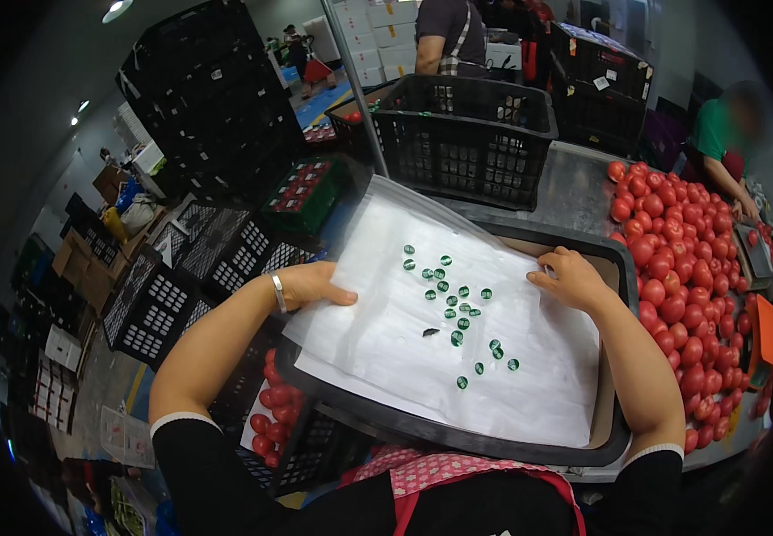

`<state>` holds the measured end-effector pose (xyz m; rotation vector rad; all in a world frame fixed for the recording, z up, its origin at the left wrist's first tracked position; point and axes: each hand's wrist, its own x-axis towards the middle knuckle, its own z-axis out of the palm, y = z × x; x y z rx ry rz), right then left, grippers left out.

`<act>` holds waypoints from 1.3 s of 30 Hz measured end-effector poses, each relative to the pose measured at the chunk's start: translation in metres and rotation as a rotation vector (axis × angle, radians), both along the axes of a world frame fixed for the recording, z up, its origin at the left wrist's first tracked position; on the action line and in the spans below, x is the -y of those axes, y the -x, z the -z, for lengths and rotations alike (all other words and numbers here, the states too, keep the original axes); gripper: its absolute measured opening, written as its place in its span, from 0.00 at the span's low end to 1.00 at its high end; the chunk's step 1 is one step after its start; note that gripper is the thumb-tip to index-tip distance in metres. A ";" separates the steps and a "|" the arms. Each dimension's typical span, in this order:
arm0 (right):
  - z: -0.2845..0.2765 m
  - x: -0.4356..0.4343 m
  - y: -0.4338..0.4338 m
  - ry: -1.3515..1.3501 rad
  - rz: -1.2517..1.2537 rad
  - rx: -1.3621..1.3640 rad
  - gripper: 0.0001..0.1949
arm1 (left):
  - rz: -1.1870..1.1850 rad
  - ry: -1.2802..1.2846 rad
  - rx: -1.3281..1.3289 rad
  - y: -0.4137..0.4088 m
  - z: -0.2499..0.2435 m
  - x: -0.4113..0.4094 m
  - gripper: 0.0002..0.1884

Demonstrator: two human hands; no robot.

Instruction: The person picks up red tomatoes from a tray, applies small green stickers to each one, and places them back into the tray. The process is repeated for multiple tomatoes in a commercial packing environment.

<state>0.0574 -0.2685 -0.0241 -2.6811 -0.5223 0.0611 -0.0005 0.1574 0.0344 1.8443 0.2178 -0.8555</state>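
Note:
A white foam liner sheet (386, 342) lies over a black plastic crate (427, 432) in front of me, its left side raised past the crate's wall. Many small round green stickers (457, 338) are scattered on the sheet, with a small dark scrap (431, 332) among them. My left hand (319, 285), a metal bracelet on its wrist, grips the sheet's left edge with the thumb on top. At the right, my right hand (567, 276) pinches the sheet's upper right edge with bent fingers. Brown cardboard (527, 246) shows between sheet and crate wall.
Red tomatoes (681, 268) are heaped on the metal table (574, 181) at the right, beside an orange container (764, 338). A black basket (460, 154) stands beyond the crate. Stacked black crates (212, 100) and a tomato crate (276, 415) are at the left. Other people (721, 137) stand farther off.

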 end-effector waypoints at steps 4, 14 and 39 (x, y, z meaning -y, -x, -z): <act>-0.001 -0.001 0.001 0.022 -0.004 -0.007 0.22 | 0.042 -0.158 0.099 0.004 0.001 0.009 0.30; 0.000 -0.001 0.000 0.057 -0.026 0.003 0.23 | -0.015 -0.198 0.162 0.012 -0.002 0.018 0.27; 0.005 0.000 -0.003 0.085 -0.025 0.025 0.25 | -0.154 0.135 0.195 0.014 -0.037 0.044 0.29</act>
